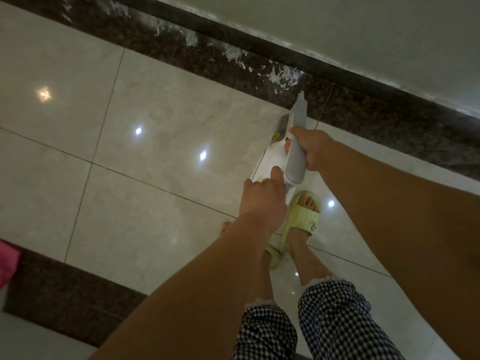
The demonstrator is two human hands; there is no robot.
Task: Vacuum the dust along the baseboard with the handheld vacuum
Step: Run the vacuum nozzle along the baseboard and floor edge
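Head view: both hands grip vacuum [294, 149] (nozzle near scraps [283, 75]).

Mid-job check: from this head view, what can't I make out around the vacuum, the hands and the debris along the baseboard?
- Vacuum nozzle tip: too small to tell if it touches the floor or the white scraps.
- Left hand: its fingers curl out of sight; any switch is hidden.
- Right hand: its fingers are behind the grey handle.
- Left foot: mostly behind the left forearm.
- Baseboard: cut off by the frame edges.
- Pink object: cropped at the left edge.
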